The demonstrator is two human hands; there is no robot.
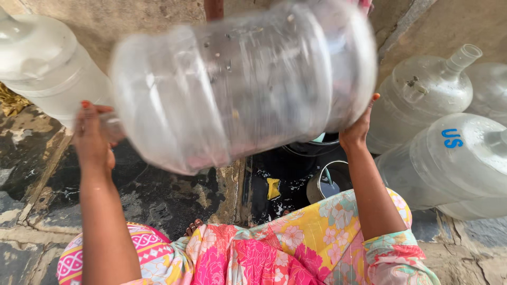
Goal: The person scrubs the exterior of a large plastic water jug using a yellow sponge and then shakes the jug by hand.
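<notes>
At the bottom of the frame was your bright flowered dress (296, 253), with your toes peeking out from under it. Your two arms went up from there, wide apart.

Your left hand (92, 138), at the left middle of the frame, was closed around the neck end of the big clear water jug (243, 79). Your right hand (358, 131), at the right middle, pressed flat against the jug's bottom end. The jug lay on its side in the air, filling the top middle of the frame, and it looked blurry.

The jug could have slipped. Your right hand only pushed on it and did not wrap around anything, and the plastic looked wet. If that hand slid off, the heavy end could have dropped.

Just under the jug sat a yellow sponge (273, 188) on the wet black floor (158, 195), a small metal cup (330, 186) and a dark tub (311, 148). A falling jug could have hit these or splashed you. The wet floor could have made you slip too.

Farther off, more jugs (422, 100) stood at the right, and another one (47, 63) at the upper left. A wide swing could have bumped them.
</notes>
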